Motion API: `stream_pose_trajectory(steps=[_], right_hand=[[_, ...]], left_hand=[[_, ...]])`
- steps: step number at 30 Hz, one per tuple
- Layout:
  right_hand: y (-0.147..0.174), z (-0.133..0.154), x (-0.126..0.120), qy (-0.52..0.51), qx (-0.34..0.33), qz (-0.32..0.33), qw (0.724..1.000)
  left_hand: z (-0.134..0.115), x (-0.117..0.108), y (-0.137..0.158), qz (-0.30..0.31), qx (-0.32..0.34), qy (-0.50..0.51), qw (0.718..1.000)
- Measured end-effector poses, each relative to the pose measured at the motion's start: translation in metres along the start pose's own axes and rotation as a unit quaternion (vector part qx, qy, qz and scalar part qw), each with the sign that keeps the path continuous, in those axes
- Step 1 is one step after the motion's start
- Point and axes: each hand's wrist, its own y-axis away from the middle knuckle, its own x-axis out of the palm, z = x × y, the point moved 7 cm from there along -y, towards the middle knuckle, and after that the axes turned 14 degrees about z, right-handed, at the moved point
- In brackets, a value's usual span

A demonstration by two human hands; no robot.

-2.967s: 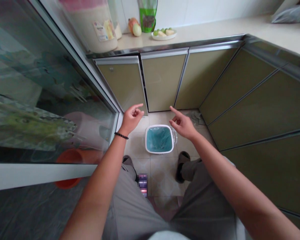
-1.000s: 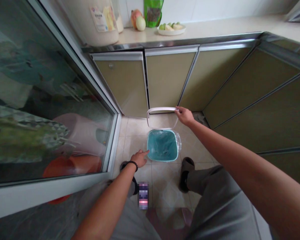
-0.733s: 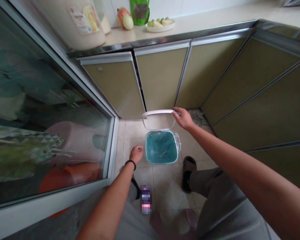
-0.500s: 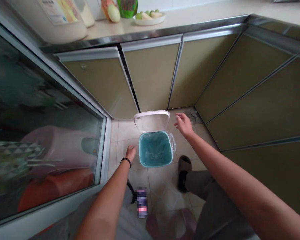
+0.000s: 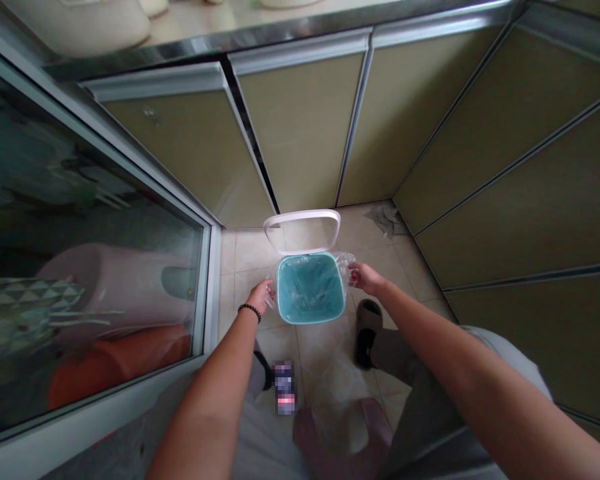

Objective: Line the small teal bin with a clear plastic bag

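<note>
A teal trash can stands on the tiled floor, lined with a clear plastic bag whose edges are folded out over the rim. Its white rim frame is tipped up at the back. On the left side, my left hand, with a dark bead bracelet at the wrist, pinches the bag's edge. My right hand has its fingers closed on the bag's edge at the right side. Both hands are just outside the can's walls.
Beige cabinet doors rise behind and to the right. A glass door borders the left side. A grey cloth lies in the corner. A slippered foot and a pixelated object are on the floor nearer me.
My right hand has come down to the bag and closed on its edge. My left hand has taken hold of the bag's left edge. The view has tilted further down.
</note>
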Motion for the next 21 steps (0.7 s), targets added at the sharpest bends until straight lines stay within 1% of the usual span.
stream_pose_trajectory(steps=[3, 6, 10, 14, 18, 21], right_hand=[[0.025, 0.023, 0.012, 0.007, -0.031, 0.017, 0.999], [0.059, 0.034, 0.030, 0.037, -0.041, 0.060, 0.997], [0.110, 0.032, 0.060, 0.027, -0.051, 0.131, 0.990], [0.162, 0.028, 0.093, 0.004, -0.065, 0.208, 0.976], [0.217, 0.029, 0.117, -0.020, -0.095, 0.271, 0.958], [0.261, 0.030, 0.121, -0.018, -0.122, 0.284, 0.951]], left_hand=[[-0.018, 0.000, 0.023, -0.035, 0.010, 0.052, 0.998], [-0.036, 0.012, 0.055, -0.031, 0.029, 0.123, 0.992], [-0.062, 0.038, 0.104, 0.033, 0.068, 0.152, 0.986], [-0.083, 0.060, 0.156, 0.096, 0.113, 0.184, 0.972], [-0.087, 0.073, 0.212, 0.138, 0.128, 0.171, 0.967], [-0.082, 0.079, 0.259, 0.158, 0.153, 0.132, 0.967]])
